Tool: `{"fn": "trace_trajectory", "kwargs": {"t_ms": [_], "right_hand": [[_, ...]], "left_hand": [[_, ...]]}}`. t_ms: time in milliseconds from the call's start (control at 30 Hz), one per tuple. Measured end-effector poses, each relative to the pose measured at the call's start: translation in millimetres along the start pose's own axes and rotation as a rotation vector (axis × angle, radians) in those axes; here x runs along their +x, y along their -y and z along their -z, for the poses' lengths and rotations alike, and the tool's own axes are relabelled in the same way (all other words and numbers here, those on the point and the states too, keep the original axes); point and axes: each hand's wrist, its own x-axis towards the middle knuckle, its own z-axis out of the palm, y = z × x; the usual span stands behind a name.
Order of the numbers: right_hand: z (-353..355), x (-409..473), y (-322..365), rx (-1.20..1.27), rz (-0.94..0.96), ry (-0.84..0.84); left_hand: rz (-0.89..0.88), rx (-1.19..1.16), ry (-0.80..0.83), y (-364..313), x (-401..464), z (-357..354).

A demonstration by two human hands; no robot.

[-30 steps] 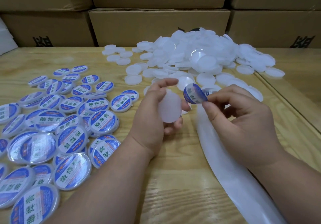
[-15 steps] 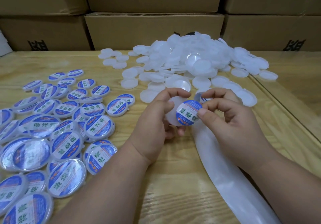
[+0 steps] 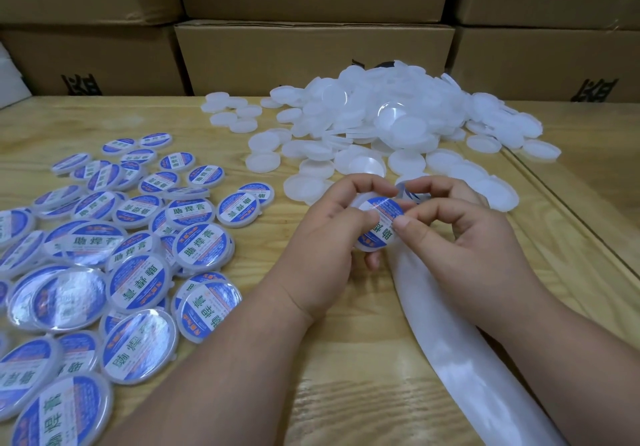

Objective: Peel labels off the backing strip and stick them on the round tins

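My left hand (image 3: 329, 237) grips a round white tin by its rim, a little above the wooden table (image 3: 346, 359). A blue and white label (image 3: 379, 222) lies on the tin's face. My right hand (image 3: 460, 237) presses the label's right edge with thumb and forefinger. The glossy white backing strip (image 3: 450, 348) runs from under my hands toward the lower right. Behind my right fingers, the blue edge of another label on the strip (image 3: 410, 196) shows.
Several labelled tins (image 3: 121, 255) cover the left of the table. A heap of plain white tins (image 3: 381, 123) lies at the back centre and right. Cardboard boxes (image 3: 311, 54) are stacked along the far edge. A seam in the table (image 3: 568, 217) runs diagonally on the right.
My right hand brought the peeled label from the air down onto the tin held in my left hand. The label now lies flat on the tin's face.
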Motion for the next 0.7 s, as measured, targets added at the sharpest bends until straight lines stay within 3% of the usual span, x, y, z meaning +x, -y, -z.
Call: {"fn": "trace_trajectory", "kwargs": {"t_ms": [433,700], "right_hand": [[0.6,0.5,-2.8,-0.03,0.027,0.019],[-0.3,-0.8,-3.2,-0.005,0.07,0.036]], "left_hand": [[-0.02,0.015,-0.01,0.5,-1.0,-2.2],[-0.047,-0.001,-0.107,5.8,2.7,0.8]]}}
